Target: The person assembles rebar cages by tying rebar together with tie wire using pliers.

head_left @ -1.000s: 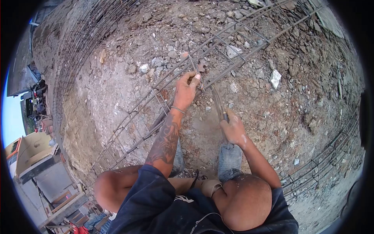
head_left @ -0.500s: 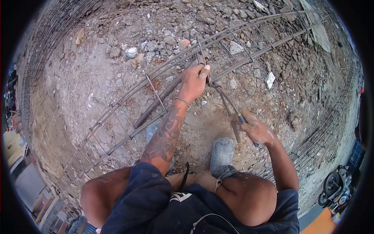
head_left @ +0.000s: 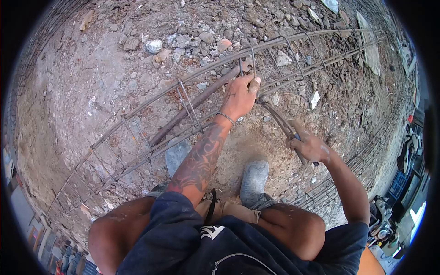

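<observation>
Two hands: one pincers (head_left: 282, 120), one stirrup (head_left: 246, 68).

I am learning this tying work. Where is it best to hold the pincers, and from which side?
Probably at the far handle ends, where the right hand holds them now. The pincers slant from the rebar cage towards the person, so come from the near right side, away from the head.
</observation>
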`<state>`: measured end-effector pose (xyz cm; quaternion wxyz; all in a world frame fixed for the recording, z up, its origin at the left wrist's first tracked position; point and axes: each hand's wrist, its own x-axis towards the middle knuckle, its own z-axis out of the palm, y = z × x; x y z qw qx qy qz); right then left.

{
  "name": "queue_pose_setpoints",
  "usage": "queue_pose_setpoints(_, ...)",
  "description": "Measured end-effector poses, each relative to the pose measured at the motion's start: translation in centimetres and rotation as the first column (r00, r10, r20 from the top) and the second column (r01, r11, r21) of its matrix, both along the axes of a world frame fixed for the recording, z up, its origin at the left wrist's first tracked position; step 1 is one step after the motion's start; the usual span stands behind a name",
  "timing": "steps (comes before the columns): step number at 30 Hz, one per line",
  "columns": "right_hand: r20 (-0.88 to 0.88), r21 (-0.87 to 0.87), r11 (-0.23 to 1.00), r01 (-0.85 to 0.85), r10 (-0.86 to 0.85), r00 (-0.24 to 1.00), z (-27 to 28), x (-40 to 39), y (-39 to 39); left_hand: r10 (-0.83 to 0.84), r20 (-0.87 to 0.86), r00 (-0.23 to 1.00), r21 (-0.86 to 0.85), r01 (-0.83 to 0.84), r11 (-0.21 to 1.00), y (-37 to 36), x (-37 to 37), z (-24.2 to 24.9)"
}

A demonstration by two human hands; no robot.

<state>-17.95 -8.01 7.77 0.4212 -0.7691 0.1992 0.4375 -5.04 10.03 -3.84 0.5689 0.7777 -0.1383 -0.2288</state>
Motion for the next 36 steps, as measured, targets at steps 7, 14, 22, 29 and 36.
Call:
queue_pose_setpoints(7,0.033,-0.185,0.979,-0.090,0.098,0.995,-2.4,-1.5,2.8,0.012,-0.024,1.000,0.027,-0.012,1.000,-0.4,-0.3,0.0)
queue_pose_setpoints(14,0.301,-0.598,0.801,0.023,0.198,0.933,-7.4,-4.7,3.4,-0.012,0.034,0.999,0.103,0.009,0.995,-0.4,-0.7,-0.3)
queue_pose_setpoints(22,0.181,-0.575,0.818,0.003,0.124,0.976,-4.5,-7.3,-1.4,0.015,0.083,0.996,0.083,-0.022,0.996,-0.5,-0.5,-0.6)
queue_pose_setpoints(29,-0.009,0.127,0.935,0.330,-0.331,0.943,-5.1,-6.7,0.9,0.077,0.049,0.996,0.115,-0.083,0.990,-0.9,-0.9,0.0)
queue_pose_setpoints(36,0.206,0.074,0.980,-0.186,0.168,0.964,-4.4,-2.5,-2.7,0.554,0.073,0.829,0.027,-0.557,0.830,-5.4,-15.0,1.0)
